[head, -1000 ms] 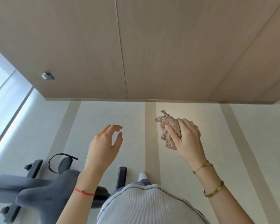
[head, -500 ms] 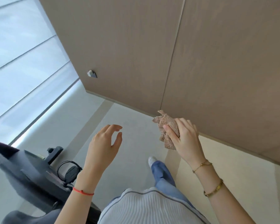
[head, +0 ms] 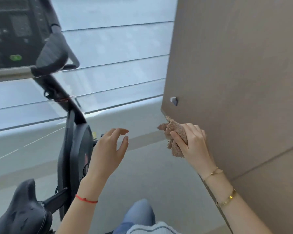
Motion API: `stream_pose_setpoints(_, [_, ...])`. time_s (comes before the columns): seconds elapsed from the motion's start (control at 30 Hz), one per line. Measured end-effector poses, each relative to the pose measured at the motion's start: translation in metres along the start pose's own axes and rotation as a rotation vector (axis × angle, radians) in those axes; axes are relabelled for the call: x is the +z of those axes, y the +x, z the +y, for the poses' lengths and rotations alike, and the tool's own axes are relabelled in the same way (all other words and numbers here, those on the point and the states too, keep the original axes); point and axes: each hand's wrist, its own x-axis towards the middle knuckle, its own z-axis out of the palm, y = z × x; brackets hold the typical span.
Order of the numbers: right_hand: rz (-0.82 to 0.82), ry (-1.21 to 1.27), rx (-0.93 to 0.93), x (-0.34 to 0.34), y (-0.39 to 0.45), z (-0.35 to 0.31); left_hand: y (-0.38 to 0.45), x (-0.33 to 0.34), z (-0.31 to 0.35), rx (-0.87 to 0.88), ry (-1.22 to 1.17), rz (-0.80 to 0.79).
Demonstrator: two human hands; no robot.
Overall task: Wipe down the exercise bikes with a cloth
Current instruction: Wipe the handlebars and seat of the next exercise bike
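Observation:
A dark grey exercise bike (head: pixel 73 149) fills the left side, with its console (head: pixel 8 36) at top left, a handlebar grip (head: pixel 52 54) beside it and its saddle (head: pixel 22 211) at bottom left. My right hand (head: pixel 193 146) grips a crumpled pinkish-brown cloth (head: pixel 174 137) in the air, well right of the bike. My left hand (head: pixel 108 152) hovers empty with loosely curved fingers, just right of the bike's frame and in front of it, touching nothing.
A tan wood-panelled wall (head: pixel 235 73) stands close on the right, with a small grey fitting (head: pixel 174 100) near its edge. A large window (head: pixel 112 56) runs behind the bike. Pale carpet (head: pixel 150 174) lies between bike and wall. My jeans-clad leg (head: pixel 139 215) is below.
My view has swung left and up: the bike's console and handlebar have come into sight and the wall has moved to the right. Both hands keep their pose, cloth still held.

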Motion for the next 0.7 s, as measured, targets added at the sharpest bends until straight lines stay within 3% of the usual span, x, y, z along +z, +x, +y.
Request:
stream_pose_setpoints(0.33, [0.013, 0.235, -0.412, 0.071, 0.206, -0.064, 0.104, -0.044, -0.045, -0.151, 0.140, 0.338])
stream_pose_setpoints(0.53, [-0.019, 0.445, -0.550, 0.126, 0.316, -0.133, 0.182, -0.086, -0.088, -0.143, 0.219, 0.507])
stream_pose_setpoints(0.7, [0.063, 0.522, -0.651, 0.150, 0.401, -0.191, 0.234, -0.120, -0.124, -0.169, 0.279, 0.566])
